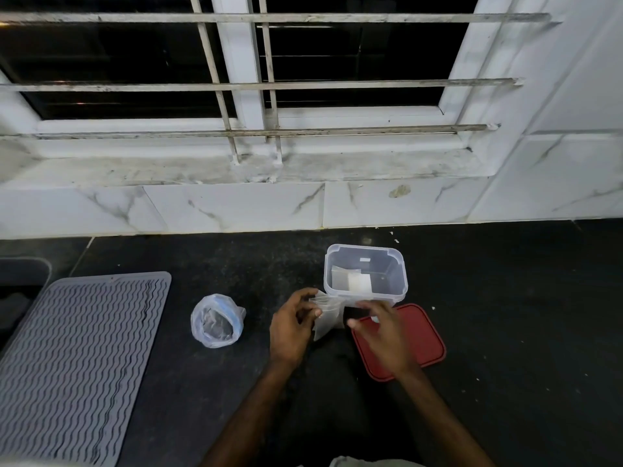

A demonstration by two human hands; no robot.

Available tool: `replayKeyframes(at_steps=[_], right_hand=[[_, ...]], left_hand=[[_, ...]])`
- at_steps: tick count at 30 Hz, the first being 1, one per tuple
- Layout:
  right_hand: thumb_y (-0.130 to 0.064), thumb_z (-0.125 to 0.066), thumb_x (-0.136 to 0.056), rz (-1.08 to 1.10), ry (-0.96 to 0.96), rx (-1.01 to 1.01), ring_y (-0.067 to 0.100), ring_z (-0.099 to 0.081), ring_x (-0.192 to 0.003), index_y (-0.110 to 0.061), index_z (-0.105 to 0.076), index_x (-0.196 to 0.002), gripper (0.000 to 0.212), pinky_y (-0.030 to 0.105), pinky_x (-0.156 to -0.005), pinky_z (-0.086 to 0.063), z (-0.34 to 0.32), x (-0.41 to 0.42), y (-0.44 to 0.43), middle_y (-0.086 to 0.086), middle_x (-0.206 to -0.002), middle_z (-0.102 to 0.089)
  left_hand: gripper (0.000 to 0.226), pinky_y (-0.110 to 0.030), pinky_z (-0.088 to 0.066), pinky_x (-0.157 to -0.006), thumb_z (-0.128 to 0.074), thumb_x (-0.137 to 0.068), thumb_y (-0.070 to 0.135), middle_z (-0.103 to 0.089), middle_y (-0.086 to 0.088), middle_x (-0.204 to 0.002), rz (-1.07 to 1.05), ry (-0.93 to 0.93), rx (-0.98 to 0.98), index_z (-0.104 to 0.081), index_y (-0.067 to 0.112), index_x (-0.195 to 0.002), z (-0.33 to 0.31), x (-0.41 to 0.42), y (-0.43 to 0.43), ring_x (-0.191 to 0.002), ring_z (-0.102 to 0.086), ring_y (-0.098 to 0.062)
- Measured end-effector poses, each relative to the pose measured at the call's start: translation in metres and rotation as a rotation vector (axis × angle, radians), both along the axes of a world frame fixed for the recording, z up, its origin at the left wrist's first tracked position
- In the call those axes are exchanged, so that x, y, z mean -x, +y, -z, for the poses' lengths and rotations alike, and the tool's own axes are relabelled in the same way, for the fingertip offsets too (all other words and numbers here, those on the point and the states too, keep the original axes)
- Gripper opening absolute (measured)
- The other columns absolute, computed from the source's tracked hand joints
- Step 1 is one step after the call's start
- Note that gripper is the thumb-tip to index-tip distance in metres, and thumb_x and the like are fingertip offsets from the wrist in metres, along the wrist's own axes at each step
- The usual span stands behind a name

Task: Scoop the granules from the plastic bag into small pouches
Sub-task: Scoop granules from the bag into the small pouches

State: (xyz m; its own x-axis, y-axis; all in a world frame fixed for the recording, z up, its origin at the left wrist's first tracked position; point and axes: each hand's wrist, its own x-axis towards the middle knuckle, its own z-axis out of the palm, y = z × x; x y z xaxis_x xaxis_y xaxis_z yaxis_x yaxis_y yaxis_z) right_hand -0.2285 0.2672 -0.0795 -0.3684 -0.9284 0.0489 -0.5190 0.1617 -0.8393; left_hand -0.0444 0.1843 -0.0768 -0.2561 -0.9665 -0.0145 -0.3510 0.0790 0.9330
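Observation:
A clear plastic bag [217, 321] with dark granules stands open on the black counter, left of my hands. My left hand [294, 323] pinches a small stack of clear pouches [328, 315] just in front of a clear plastic container [365, 273]. My right hand [379, 335] hovers at the right side of the pouches with its fingers curled; whether it touches them is blurred. The container holds a few more pouches and one white packet.
A red lid [421, 342] lies flat under my right hand. A grey ribbed mat [81, 362] covers the counter's left side. A marble-tiled wall [236, 205] and a barred window stand behind.

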Motion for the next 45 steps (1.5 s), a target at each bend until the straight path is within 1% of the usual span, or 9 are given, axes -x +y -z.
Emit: replayKeyframes(at_steps=[3, 7, 10, 16, 24, 27, 30, 38, 45], right_hand=[[-0.016, -0.076, -0.083, -0.061, -0.332, -0.002, 0.006, -0.064, -0.102, -0.028, -0.066, -0.111, 0.032, 0.019, -0.090, -0.050, -0.006, -0.016, -0.013, -0.009, -0.107, -0.070], [-0.001, -0.070, -0.085, 0.011, -0.497, 0.011, 0.005, -0.067, -0.082, -0.012, -0.073, -0.091, 0.013, 0.021, -0.077, -0.051, -0.004, -0.021, -0.018, -0.003, -0.086, -0.075], [-0.007, -0.071, -0.085, 0.062, -0.357, -0.041, 0.007, -0.067, -0.075, -0.013, -0.072, -0.079, 0.008, 0.027, -0.073, -0.051, 0.005, -0.018, -0.019, -0.001, -0.077, -0.073], [-0.024, -0.071, -0.083, 0.048, 0.293, -0.016, 0.009, -0.055, -0.082, -0.024, -0.065, -0.079, 0.007, 0.033, -0.074, -0.049, 0.008, -0.021, -0.018, -0.013, -0.083, -0.064], [-0.038, -0.071, -0.079, -0.176, 0.261, -0.041, 0.000, -0.055, -0.090, -0.034, -0.071, -0.090, 0.012, 0.033, -0.083, -0.049, -0.006, -0.024, -0.024, -0.022, -0.091, -0.061], [-0.031, -0.070, -0.082, -0.152, 0.340, -0.057, 0.002, -0.057, -0.087, -0.031, -0.070, -0.082, 0.001, 0.037, -0.088, -0.046, -0.011, -0.032, -0.026, -0.017, -0.087, -0.066], [-0.032, -0.066, -0.085, -0.170, 0.535, -0.143, 0.008, -0.059, -0.096, -0.029, -0.070, -0.093, 0.010, 0.030, -0.094, -0.037, -0.014, -0.037, -0.029, -0.011, -0.097, -0.069], [-0.024, -0.062, -0.086, -0.142, 0.535, -0.128, 0.011, -0.058, -0.092, -0.026, -0.069, -0.087, 0.007, 0.034, -0.084, -0.040, -0.015, -0.030, -0.028, -0.012, -0.091, -0.063], [-0.026, -0.065, -0.088, -0.172, 0.540, -0.224, 0.012, -0.061, -0.091, -0.027, -0.073, -0.086, 0.008, 0.030, -0.086, -0.043, -0.015, -0.025, -0.036, -0.009, -0.092, -0.068]], left_hand=[[0.043, -0.024, -0.056, -0.082, -0.069, -0.081, 0.001, -0.072, 0.016, -0.097, 0.022, 0.068, 0.003, -0.063, 0.034, -0.108, -0.011, 0.000, 0.002, -0.089, -0.069, -0.002], [0.045, -0.031, -0.057, -0.086, -0.068, -0.080, -0.004, -0.073, 0.009, -0.092, 0.051, 0.101, 0.010, -0.060, 0.032, -0.107, -0.014, -0.008, 0.006, -0.088, -0.070, -0.008], [0.048, -0.039, -0.057, -0.087, -0.069, -0.080, -0.002, -0.071, 0.011, -0.091, 0.041, 0.063, -0.012, -0.058, 0.035, -0.107, -0.011, -0.011, 0.005, -0.089, -0.070, -0.007], [0.045, -0.042, -0.057, -0.083, -0.073, -0.081, 0.014, -0.065, 0.024, -0.104, -0.011, -0.057, 0.061, -0.052, 0.044, -0.105, 0.003, -0.008, 0.012, -0.095, -0.067, -0.006], [0.043, -0.032, -0.057, -0.082, -0.073, -0.081, 0.010, -0.072, 0.017, -0.092, 0.008, -0.029, 0.003, -0.053, 0.034, -0.110, 0.005, -0.008, 0.013, -0.089, -0.068, 0.001], [0.046, -0.025, -0.053, -0.083, -0.074, -0.079, 0.008, -0.073, 0.013, -0.088, -0.011, -0.029, -0.021, -0.051, 0.035, -0.108, 0.004, -0.005, 0.014, -0.087, -0.068, 0.001], [0.040, -0.014, -0.047, -0.074, -0.074, -0.077, 0.004, -0.071, 0.010, -0.088, -0.080, -0.032, 0.002, -0.050, 0.029, -0.098, 0.000, 0.000, 0.017, -0.083, -0.066, 0.006], [0.047, -0.027, -0.052, -0.076, -0.077, -0.078, 0.008, -0.072, 0.008, -0.080, -0.188, 0.058, -0.046, -0.040, 0.033, -0.092, 0.007, 0.001, 0.007, -0.079, -0.067, 0.000], [0.036, -0.037, -0.056, -0.086, -0.076, -0.079, 0.023, -0.071, 0.012, -0.092, -0.094, 0.067, -0.045, -0.055, 0.034, -0.106, 0.026, -0.005, 0.002, -0.092, -0.068, -0.006]])
